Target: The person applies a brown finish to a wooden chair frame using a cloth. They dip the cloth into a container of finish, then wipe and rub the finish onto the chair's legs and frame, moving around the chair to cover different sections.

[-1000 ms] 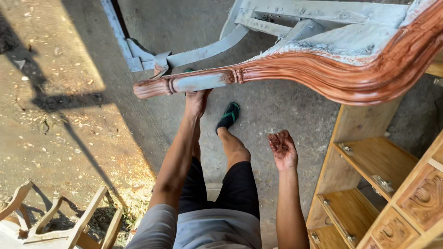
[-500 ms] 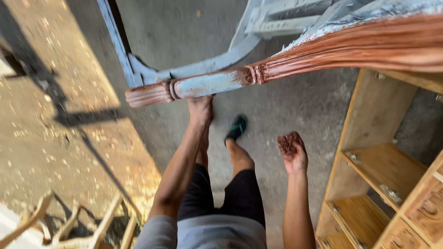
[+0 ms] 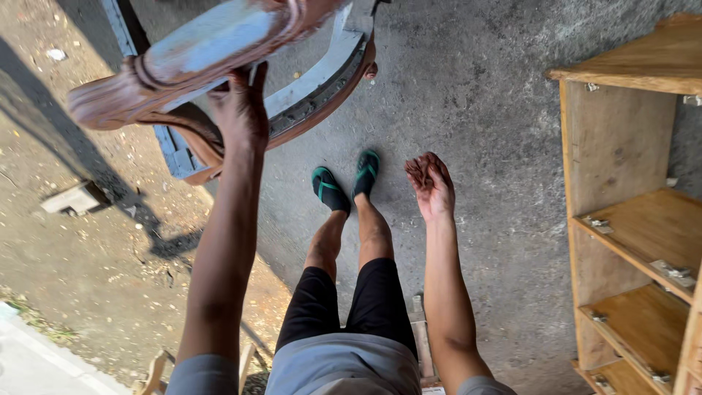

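landmark: carved wooden furniture frame (image 3: 219, 51), reddish-brown with pale blue-grey painted faces, raised at top left of view, curved rail (image 3: 322, 88) sweeping down to its right
far left ground: small flat block (image 3: 77, 197) lying on sunlit dirt, below and left of the frame, well apart from it
left hand (image 3: 241, 110): raised under the frame's thick carved end, palm against the wood; fingers (image 3: 256, 77) curl up around the underside, clamped on the frame; thumb side hidden, cannot tell how far it wraps
left arm: stretched out straight up to the frame, grey sleeve at bottom edge
feet: two dark sandals with green straps (image 3: 344, 183) on concrete, below the frame's curved rail, near but not touching it
right hand (image 3: 431, 186): right of the frame, well apart from it, palm up, fingers (image 3: 420, 168) loosely spread and slightly bent, holding nothing, touching nothing; reddish-brown stain on palm and fingertips
far right: bare wooden shelf unit (image 3: 629, 241), metal brackets on shelf edges, well right of the frame, beside the right hand but apart
frame position: off the ground at the held end; far end out of shot, cannot tell if it rests on anything
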